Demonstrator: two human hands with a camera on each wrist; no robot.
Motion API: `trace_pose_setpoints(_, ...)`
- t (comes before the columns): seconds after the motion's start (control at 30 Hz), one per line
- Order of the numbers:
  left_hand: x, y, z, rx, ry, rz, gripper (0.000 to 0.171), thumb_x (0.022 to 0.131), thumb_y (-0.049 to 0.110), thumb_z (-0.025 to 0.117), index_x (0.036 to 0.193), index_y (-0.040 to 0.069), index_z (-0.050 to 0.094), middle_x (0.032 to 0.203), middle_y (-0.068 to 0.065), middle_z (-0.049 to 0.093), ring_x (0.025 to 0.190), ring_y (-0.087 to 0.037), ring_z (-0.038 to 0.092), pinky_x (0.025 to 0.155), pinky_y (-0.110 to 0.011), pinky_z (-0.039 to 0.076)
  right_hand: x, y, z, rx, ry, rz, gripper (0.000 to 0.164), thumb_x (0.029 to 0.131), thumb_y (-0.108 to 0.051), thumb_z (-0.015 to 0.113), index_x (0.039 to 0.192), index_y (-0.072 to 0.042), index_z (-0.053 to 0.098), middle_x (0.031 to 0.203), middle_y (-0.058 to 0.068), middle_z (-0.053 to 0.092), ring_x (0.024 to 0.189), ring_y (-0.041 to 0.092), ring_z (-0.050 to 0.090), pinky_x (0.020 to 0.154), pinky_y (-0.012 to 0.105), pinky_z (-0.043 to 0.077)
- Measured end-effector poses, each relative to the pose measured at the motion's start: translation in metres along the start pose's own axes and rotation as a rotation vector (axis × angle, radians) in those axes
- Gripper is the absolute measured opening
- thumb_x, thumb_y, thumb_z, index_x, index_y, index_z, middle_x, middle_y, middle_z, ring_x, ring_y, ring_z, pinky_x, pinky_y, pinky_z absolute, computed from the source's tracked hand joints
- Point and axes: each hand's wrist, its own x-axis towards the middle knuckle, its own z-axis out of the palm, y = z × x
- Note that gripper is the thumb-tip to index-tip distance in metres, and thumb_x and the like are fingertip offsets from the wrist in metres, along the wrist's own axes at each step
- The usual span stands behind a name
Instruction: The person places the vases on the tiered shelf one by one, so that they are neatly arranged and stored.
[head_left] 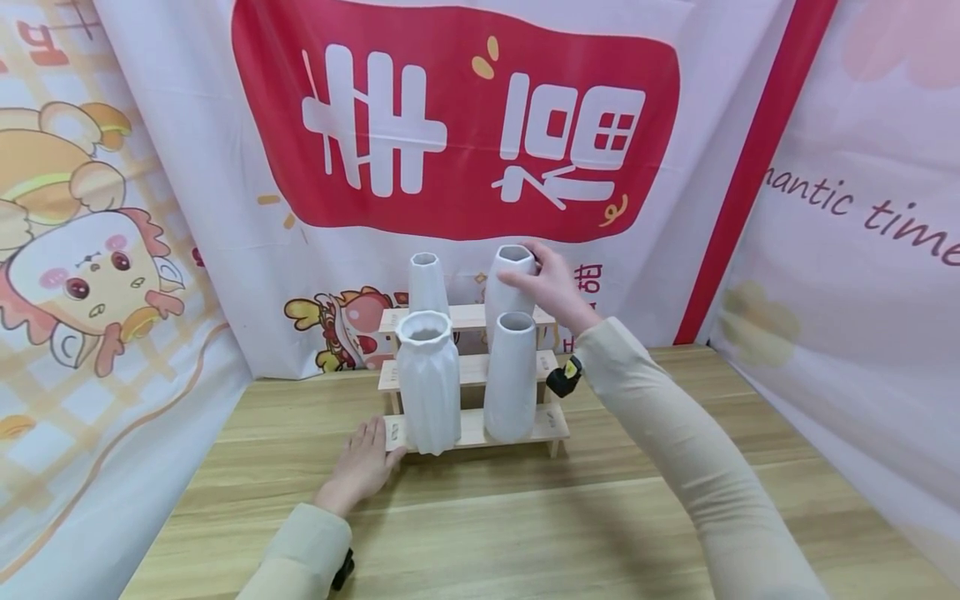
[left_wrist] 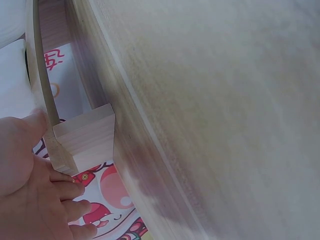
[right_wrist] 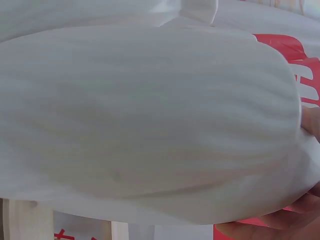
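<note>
My right hand [head_left: 553,282] grips the faceted rim of a tall white vase [head_left: 501,292] at the back right of a stepped wooden display stand [head_left: 471,433]. In the right wrist view, white ceramic [right_wrist: 150,115] fills most of the picture, with fingertips [right_wrist: 287,220] at its right end. My left hand [head_left: 363,463] holds the left end of the stand's lowest shelf. The left wrist view has the thumb on the board [left_wrist: 46,95] and the fingers around its end. A smooth white vase [head_left: 512,387] and a fluted one [head_left: 429,392] stand in front.
A slim white vase [head_left: 426,283] stands at the back left of the stand. Beneath is a wood-grain table [head_left: 480,533]. Printed cloths hang close behind and at both sides, one with a red panel [head_left: 465,108].
</note>
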Motion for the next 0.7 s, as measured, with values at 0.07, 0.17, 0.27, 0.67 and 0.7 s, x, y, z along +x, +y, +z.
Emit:
trace_pose_setpoints(0.07, -0.0002, 0.0003, 0.0000, 0.002, 0.001, 0.000, 0.068, 0.098, 0.032, 0.043, 0.137, -0.018, 0.017, 0.142, -0.035, 0.018, 0.129, -0.049, 0.017, 0.105, -0.057, 0.012, 0.0010, 0.0002, 0.0027, -0.006, -0.003, 0.000, 0.059, 0.079, -0.034, 0.072, 0.130, -0.018, 0.048, 0.117, -0.002, 0.054, 0.098, 0.018, 0.053, 0.083, 0.036, 0.049)
trace_pose_setpoints(0.17, -0.0001, 0.0002, 0.0006, 0.004, 0.004, 0.000, 0.068, 0.098, 0.031, 0.043, 0.137, -0.018, 0.017, 0.141, -0.035, 0.018, 0.129, -0.049, 0.017, 0.105, -0.057, 0.012, 0.0019, 0.0003, 0.0056, -0.004, -0.011, 0.009, 0.059, 0.079, -0.034, 0.072, 0.130, -0.017, 0.047, 0.117, -0.001, 0.054, 0.098, 0.018, 0.053, 0.084, 0.037, 0.049)
trace_pose_setpoints(0.27, -0.0004, 0.0006, 0.0006, 0.005, 0.003, -0.004, 0.068, 0.098, 0.031, 0.043, 0.137, -0.018, 0.018, 0.141, -0.036, 0.018, 0.129, -0.049, 0.017, 0.105, -0.057, 0.013, 0.0027, 0.0002, 0.0074, -0.005, -0.019, 0.022, 0.060, 0.079, -0.034, 0.072, 0.130, -0.017, 0.047, 0.117, 0.000, 0.055, 0.098, 0.019, 0.053, 0.084, 0.037, 0.049)
trace_pose_setpoints(0.67, -0.0008, 0.0020, -0.0014, 0.013, -0.004, -0.011, 0.067, 0.098, 0.031, 0.043, 0.137, -0.018, 0.019, 0.141, -0.036, 0.019, 0.129, -0.049, 0.017, 0.105, -0.058, 0.012, 0.0068, -0.0020, 0.0077, -0.029, -0.037, 0.048, 0.060, 0.080, -0.034, 0.071, 0.132, -0.019, 0.046, 0.119, -0.001, 0.054, 0.099, 0.018, 0.053, 0.086, 0.038, 0.048)
trace_pose_setpoints(0.7, -0.0009, 0.0022, -0.0016, 0.012, -0.005, -0.011, 0.067, 0.098, 0.030, 0.043, 0.137, -0.019, 0.019, 0.141, -0.036, 0.019, 0.129, -0.049, 0.017, 0.104, -0.058, 0.012, 0.0075, -0.0018, 0.0075, -0.032, -0.039, 0.051, 0.060, 0.080, -0.034, 0.071, 0.132, -0.019, 0.045, 0.119, -0.001, 0.054, 0.099, 0.018, 0.053, 0.086, 0.038, 0.048)
